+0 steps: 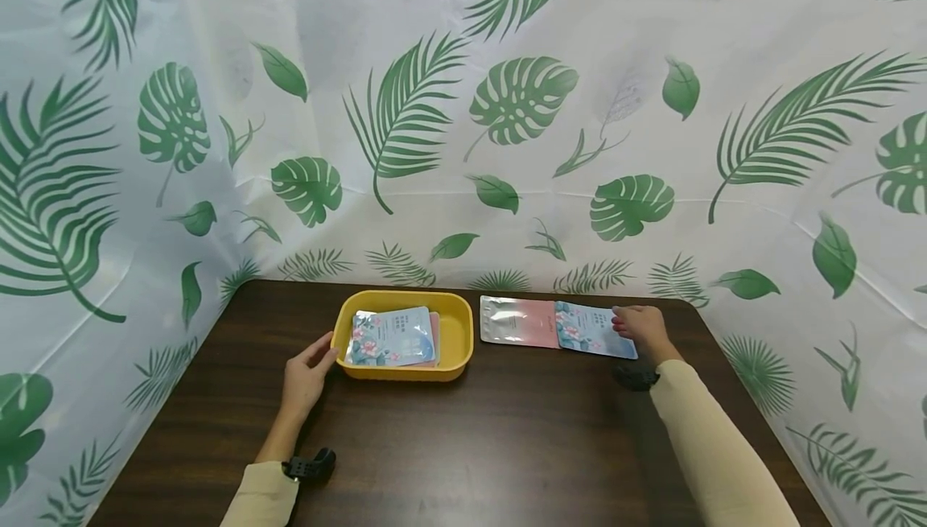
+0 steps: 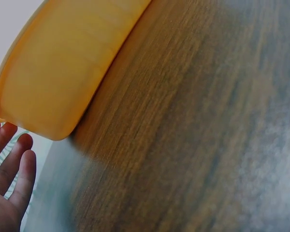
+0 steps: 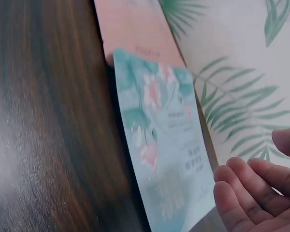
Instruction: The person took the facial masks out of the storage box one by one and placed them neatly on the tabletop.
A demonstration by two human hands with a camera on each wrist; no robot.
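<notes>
A yellow plastic bin [image 1: 458, 342] stands at the back of the table, holding a few flat packets. On top is a blue floral sheet mask packet [image 1: 394, 334], with a pink edge showing below. My left hand [image 1: 307, 374] touches the bin's left end; in the left wrist view its fingers [image 2: 25, 169] are apart beside the corner. Right of the bin lies a pink and silver packet [image 1: 517, 322], overlapped by another blue floral packet [image 1: 590, 327]. My right hand [image 1: 643, 330] is over that packet's right end, its fingers [image 3: 241, 174] loosely bent, the thumb apart from them.
The dark wood table [image 1: 463, 446] ends at a leaf-patterned sheet [image 1: 521, 213] hanging behind and at both sides. Black bands [image 1: 311, 467] are on both wrists. The packets on the right lie close to the table's back edge.
</notes>
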